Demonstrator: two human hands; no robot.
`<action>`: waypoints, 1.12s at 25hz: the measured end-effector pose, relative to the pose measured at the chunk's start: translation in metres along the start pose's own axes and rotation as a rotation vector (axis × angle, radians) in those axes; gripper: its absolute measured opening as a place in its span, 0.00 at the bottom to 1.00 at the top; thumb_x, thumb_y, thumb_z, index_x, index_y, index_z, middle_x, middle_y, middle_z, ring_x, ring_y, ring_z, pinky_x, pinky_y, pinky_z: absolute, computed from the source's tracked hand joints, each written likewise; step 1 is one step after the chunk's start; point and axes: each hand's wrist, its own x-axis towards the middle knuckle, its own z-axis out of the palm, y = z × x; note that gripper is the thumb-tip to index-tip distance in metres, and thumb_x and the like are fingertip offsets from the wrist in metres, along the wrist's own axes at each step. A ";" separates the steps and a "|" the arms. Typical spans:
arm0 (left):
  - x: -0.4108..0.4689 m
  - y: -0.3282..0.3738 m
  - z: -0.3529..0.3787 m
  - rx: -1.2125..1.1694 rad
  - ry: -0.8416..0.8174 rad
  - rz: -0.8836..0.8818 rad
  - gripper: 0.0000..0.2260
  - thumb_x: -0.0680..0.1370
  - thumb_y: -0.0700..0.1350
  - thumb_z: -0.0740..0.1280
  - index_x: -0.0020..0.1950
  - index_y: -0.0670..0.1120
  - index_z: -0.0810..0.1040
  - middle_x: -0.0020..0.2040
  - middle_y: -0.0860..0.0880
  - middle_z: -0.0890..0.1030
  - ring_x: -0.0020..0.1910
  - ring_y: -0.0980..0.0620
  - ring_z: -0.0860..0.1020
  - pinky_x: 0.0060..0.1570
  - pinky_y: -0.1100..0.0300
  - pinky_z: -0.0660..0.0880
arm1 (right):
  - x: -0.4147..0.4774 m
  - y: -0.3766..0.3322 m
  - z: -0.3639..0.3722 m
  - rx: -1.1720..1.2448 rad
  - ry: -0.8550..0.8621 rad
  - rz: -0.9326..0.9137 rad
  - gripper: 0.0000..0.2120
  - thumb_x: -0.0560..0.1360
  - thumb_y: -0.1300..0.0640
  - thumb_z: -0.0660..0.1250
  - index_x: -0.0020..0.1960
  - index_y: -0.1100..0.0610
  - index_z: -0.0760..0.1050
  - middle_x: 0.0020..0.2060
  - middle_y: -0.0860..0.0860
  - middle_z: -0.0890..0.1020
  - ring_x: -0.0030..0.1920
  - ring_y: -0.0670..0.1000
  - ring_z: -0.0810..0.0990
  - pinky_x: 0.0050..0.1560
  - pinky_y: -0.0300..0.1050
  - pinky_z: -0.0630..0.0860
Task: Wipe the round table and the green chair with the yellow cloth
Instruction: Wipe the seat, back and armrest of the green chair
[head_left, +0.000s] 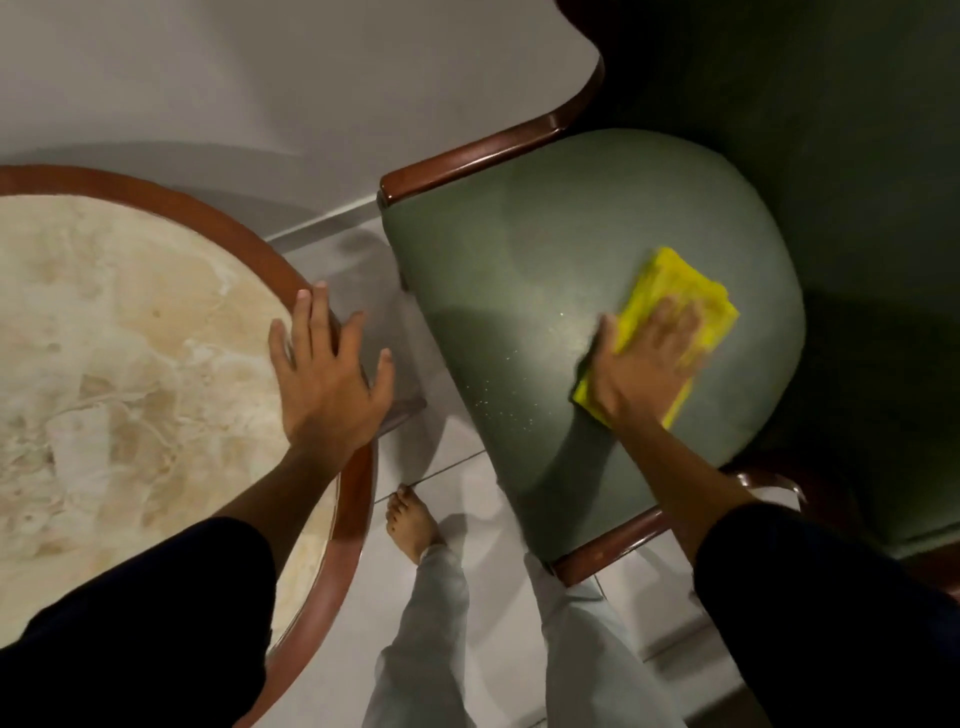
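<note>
The round table (119, 332) fills the left, with a cream marble top inside a brown wooden rim. My left hand (327, 374) rests flat on its right edge, fingers spread, holding nothing. The green chair (519, 291) stands to the right, its padded seat framed by brown wooden arms. My right hand (647, 364) presses the folded yellow cloth (675, 291) flat on the right part of the seat; the hand is blurred. Small pale specks dot the seat left of the cloth.
A narrow strip of pale tiled floor (447, 467) separates table and chair, with my bare foot (410, 525) on it. A white wall (260, 78) runs behind. The chair's dark green backrest (831, 130) rises at the right.
</note>
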 end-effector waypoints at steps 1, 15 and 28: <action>0.000 -0.001 0.001 -0.003 0.015 0.008 0.24 0.80 0.59 0.52 0.69 0.46 0.70 0.79 0.40 0.59 0.79 0.42 0.54 0.75 0.37 0.54 | -0.003 -0.029 0.007 -0.019 -0.034 -0.153 0.34 0.80 0.39 0.50 0.79 0.56 0.47 0.80 0.59 0.50 0.80 0.59 0.47 0.77 0.61 0.43; -0.003 -0.003 0.005 0.003 0.125 0.050 0.22 0.82 0.57 0.53 0.67 0.46 0.74 0.77 0.40 0.64 0.78 0.42 0.58 0.75 0.40 0.55 | -0.012 0.060 -0.001 -0.273 0.005 -0.927 0.26 0.82 0.44 0.46 0.78 0.48 0.47 0.78 0.58 0.59 0.78 0.58 0.57 0.75 0.61 0.52; 0.003 0.003 0.001 -0.031 -0.021 0.003 0.22 0.81 0.59 0.51 0.67 0.49 0.71 0.79 0.42 0.59 0.79 0.42 0.52 0.75 0.38 0.49 | -0.099 0.017 0.013 -0.138 -0.122 -0.491 0.29 0.81 0.39 0.46 0.79 0.48 0.51 0.79 0.55 0.53 0.80 0.59 0.49 0.78 0.62 0.50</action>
